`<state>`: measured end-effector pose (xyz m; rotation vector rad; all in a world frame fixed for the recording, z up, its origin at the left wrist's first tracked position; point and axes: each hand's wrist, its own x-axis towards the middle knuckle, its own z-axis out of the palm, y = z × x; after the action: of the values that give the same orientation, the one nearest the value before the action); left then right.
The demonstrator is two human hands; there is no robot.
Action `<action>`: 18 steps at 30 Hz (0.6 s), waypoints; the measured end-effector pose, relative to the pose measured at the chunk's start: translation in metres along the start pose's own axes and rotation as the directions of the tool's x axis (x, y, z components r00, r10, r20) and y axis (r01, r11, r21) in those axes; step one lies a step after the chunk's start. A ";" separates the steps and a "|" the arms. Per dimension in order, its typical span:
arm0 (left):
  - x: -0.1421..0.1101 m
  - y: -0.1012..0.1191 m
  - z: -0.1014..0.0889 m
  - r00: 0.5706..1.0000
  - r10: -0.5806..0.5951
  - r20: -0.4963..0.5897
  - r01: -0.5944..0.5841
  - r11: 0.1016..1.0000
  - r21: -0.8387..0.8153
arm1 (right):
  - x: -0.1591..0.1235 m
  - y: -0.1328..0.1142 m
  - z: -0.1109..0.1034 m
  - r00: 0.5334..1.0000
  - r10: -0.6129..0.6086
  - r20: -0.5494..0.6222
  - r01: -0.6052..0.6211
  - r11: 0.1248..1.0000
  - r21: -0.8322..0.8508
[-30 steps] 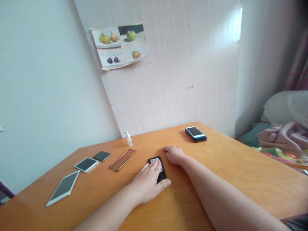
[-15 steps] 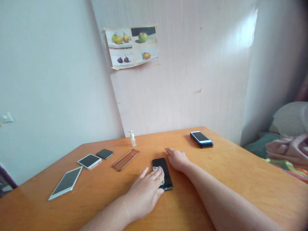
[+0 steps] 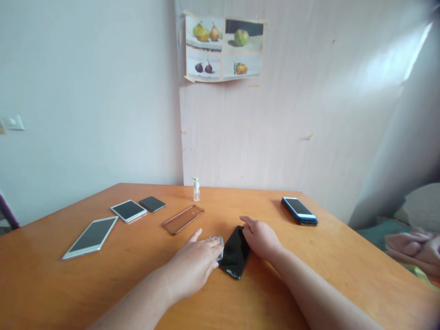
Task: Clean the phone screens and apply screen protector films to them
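Observation:
A black smartphone [image 3: 235, 252] lies face up and slanted on the wooden table in front of me. My left hand [image 3: 194, 263] is at its left edge, fingers closed over a crumpled white wipe [image 3: 219, 250]; part of the wipe is hidden under the fingers. My right hand [image 3: 261, 238] touches the phone's upper right edge, its index finger stretched forward and the other fingers curled; whether it grips the phone I cannot tell. Beyond my left hand lies a clear phone case [image 3: 184, 219] with a copper-coloured rim.
A small pump bottle [image 3: 196, 190] stands near the table's back edge. On the left lie a white tablet [image 3: 91, 237], a smaller white device [image 3: 129, 211] and a dark one [image 3: 152, 204]. Stacked phones [image 3: 299, 211] sit at the right. Behind the table rises a wall panel [image 3: 247, 137].
The wipe and my left hand have slid left off the phone's middle to its edge. My right hand has come onto the phone, which has turned clockwise. The camera view has shifted too.

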<state>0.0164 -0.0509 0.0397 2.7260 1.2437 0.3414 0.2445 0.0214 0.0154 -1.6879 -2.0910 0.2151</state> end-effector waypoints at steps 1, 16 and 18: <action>-0.001 -0.003 0.001 1.000 -0.010 -0.008 0.010 1.000 -0.005 | 0.000 0.000 -0.001 1.000 0.024 -0.006 -0.024 0.999 -0.021; 0.010 -0.027 0.006 0.978 -0.129 -0.164 0.107 0.985 -0.134 | -0.001 0.021 -0.020 0.975 -0.091 0.204 0.054 0.983 0.177; 0.013 -0.033 0.010 0.962 -0.175 -0.210 0.129 0.968 -0.216 | -0.007 0.020 -0.030 0.921 -0.198 0.336 0.117 0.962 0.247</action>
<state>0.0031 -0.0197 0.0251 2.4565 1.3809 0.7359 0.2760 0.0152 0.0324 -1.4189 -2.3455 0.7278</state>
